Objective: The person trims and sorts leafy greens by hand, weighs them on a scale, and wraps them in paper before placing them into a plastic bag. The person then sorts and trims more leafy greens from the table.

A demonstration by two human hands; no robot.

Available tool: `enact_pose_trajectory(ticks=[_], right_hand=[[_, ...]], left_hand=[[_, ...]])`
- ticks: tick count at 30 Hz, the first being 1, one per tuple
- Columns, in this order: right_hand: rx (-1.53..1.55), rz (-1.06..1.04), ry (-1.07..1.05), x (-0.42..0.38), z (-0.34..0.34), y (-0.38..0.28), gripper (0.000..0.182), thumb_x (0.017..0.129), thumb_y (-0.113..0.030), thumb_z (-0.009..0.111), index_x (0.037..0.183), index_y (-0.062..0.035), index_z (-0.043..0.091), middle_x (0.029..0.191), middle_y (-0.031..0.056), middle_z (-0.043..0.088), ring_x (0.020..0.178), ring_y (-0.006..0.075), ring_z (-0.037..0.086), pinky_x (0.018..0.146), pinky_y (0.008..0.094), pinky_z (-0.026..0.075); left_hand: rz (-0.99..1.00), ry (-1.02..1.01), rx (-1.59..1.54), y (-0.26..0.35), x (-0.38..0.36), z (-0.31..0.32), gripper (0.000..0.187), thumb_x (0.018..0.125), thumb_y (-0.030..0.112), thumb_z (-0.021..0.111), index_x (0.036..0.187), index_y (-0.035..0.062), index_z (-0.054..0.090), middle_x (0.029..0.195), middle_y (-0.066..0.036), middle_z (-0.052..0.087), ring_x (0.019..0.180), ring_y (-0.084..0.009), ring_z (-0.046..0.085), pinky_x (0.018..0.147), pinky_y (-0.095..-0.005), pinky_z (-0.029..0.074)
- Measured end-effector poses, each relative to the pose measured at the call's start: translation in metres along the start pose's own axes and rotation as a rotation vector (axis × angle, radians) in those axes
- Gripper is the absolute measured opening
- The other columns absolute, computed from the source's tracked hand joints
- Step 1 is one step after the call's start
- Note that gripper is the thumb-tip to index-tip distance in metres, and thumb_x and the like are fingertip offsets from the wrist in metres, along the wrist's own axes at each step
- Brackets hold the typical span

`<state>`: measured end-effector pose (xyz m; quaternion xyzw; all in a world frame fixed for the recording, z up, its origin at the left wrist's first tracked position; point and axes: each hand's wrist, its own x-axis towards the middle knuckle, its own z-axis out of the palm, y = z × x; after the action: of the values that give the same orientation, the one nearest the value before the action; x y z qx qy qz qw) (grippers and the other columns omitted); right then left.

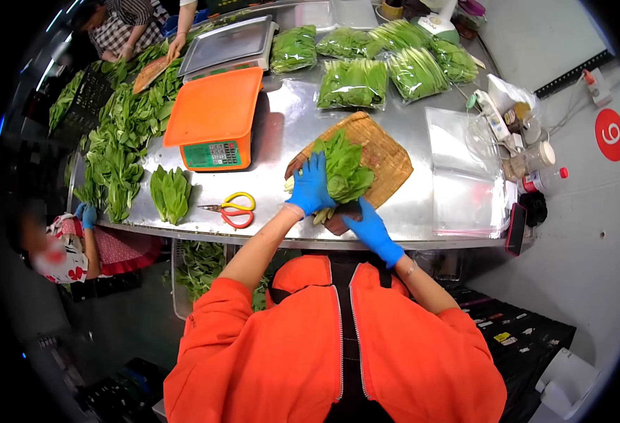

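A bunch of leafy greens (344, 166) lies on a woven mat (393, 169) in front of me. My left hand (311, 187), in a blue glove, presses on the left side of the bunch with its fingers spread. At the lower right edge of the bunch, near the stems, is my right hand (373, 231), also gloved in blue, its fingers apart and its fingertips beside the greens. Scissors (234, 210) with yellow and red handles lie left of the mat. Beyond them stands an orange scale (211, 116).
Bagged greens (353, 83) and a grey scale (229, 44) stand at the back. Clear plastic bags (465, 180) lie at the right, beside jars and a bottle (541, 180). Loose greens (116, 151) cover the left side. Co-workers stand at the left and far left.
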<state>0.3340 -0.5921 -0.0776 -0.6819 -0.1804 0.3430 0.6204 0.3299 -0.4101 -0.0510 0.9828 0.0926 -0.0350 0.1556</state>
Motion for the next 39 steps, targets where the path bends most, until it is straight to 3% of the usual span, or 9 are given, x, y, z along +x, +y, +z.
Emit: enact_pose_trajectory(ticks=[2, 5, 13, 15, 19, 25, 33, 37, 39], right_hand=[[-0.952, -0.353, 0.257, -0.015, -0.004, 0.001, 0.043, 0.071, -0.014, 0.058, 0.111, -0.0032, 0.045, 0.107, 0.0141, 0.048, 0.105, 0.0294, 0.042, 0.089, 0.0376, 0.034], [-1.345, -0.476, 0.236, -0.003, -0.015, 0.009, 0.043, 0.066, -0.014, 0.055, 0.108, -0.0045, 0.049, 0.11, 0.0138, 0.046, 0.107, 0.0286, 0.04, 0.09, 0.0417, 0.03], [-1.278, -0.888, 0.221, 0.035, -0.021, -0.048, 0.02, 0.064, -0.012, 0.052, 0.084, -0.0111, 0.056, 0.089, 0.0039, 0.052, 0.083, 0.0214, 0.049, 0.066, 0.0343, 0.037], [-1.326, -0.899, 0.099, 0.042, -0.013, -0.063, 0.018, 0.065, -0.012, 0.053, 0.083, -0.011, 0.056, 0.089, 0.0041, 0.052, 0.083, 0.0219, 0.049, 0.068, 0.0352, 0.037], [-1.274, -1.236, 0.058, 0.083, -0.006, -0.072, 0.021, 0.069, -0.013, 0.053, 0.09, -0.0134, 0.057, 0.095, 0.0052, 0.054, 0.085, 0.0229, 0.051, 0.07, 0.0369, 0.039], [-1.361, -1.116, -0.101, 0.112, -0.006, -0.09, 0.057, 0.073, -0.03, 0.055, 0.124, -0.0137, 0.036, 0.124, 0.0132, 0.038, 0.117, 0.0257, 0.036, 0.096, 0.0481, 0.024], [-1.206, -0.853, -0.329, 0.111, -0.012, -0.068, 0.059, 0.078, -0.034, 0.053, 0.124, -0.0022, 0.033, 0.124, 0.0183, 0.038, 0.115, 0.0309, 0.037, 0.096, 0.0435, 0.026], [-1.195, -0.861, -0.298, 0.107, -0.014, -0.066, 0.057, 0.079, -0.033, 0.051, 0.123, -0.0004, 0.033, 0.121, 0.019, 0.041, 0.111, 0.0313, 0.04, 0.095, 0.0415, 0.028], [-1.196, -0.879, -0.309, 0.106, -0.012, -0.068, 0.055, 0.08, -0.033, 0.05, 0.121, 0.0004, 0.034, 0.118, 0.0197, 0.043, 0.109, 0.0313, 0.042, 0.094, 0.041, 0.029]], left_hand=[[-0.003, 0.028, -0.024, -0.002, 0.002, 0.004, 0.114, 0.045, 0.046, 0.073, 0.129, -0.003, 0.014, 0.128, -0.024, 0.026, 0.116, -0.0353, 0.032, 0.091, -0.0526, 0.027], [-0.002, 0.056, -0.016, -0.007, 0.005, 0.0, 0.112, 0.044, 0.043, 0.075, 0.127, -0.0031, 0.017, 0.125, -0.023, 0.033, 0.114, -0.0342, 0.036, 0.092, -0.0478, 0.03], [0.228, -0.227, -0.529, -0.055, 0.06, 0.001, 0.11, 0.044, 0.034, 0.079, 0.127, -0.005, 0.019, 0.119, -0.022, 0.042, 0.111, -0.0269, 0.043, 0.092, -0.0332, 0.034], [0.291, -0.635, -0.671, -0.053, 0.067, -0.023, 0.108, 0.044, 0.033, 0.081, 0.128, 0.0011, 0.021, 0.125, -0.016, 0.036, 0.115, -0.0218, 0.035, 0.098, -0.0298, 0.025], [0.52, -0.569, -0.527, -0.081, 0.087, -0.003, 0.099, 0.058, 0.026, 0.073, 0.131, -0.0009, 0.012, 0.127, -0.016, 0.036, 0.116, -0.0207, 0.034, 0.097, -0.0294, 0.027], [0.356, -0.529, -0.366, -0.067, 0.067, 0.0, 0.095, 0.062, 0.025, 0.07, 0.132, 0.0003, 0.011, 0.129, -0.016, 0.033, 0.117, -0.0205, 0.032, 0.099, -0.0293, 0.024], [0.306, -0.622, -0.527, -0.066, 0.06, -0.016, 0.089, 0.067, 0.023, 0.067, 0.133, 0.0019, 0.01, 0.131, -0.016, 0.03, 0.119, -0.0202, 0.029, 0.101, -0.0291, 0.02], [0.198, -0.712, -0.993, -0.078, 0.059, -0.035, 0.087, 0.07, 0.022, 0.065, 0.133, 0.0027, 0.009, 0.132, -0.016, 0.028, 0.12, -0.0201, 0.027, 0.102, -0.029, 0.018], [0.143, -0.663, -1.176, -0.086, 0.068, -0.022, 0.069, 0.076, 0.015, 0.055, 0.132, 0.0016, 0.015, 0.128, -0.019, 0.035, 0.115, -0.0201, 0.036, 0.097, -0.0291, 0.028]])
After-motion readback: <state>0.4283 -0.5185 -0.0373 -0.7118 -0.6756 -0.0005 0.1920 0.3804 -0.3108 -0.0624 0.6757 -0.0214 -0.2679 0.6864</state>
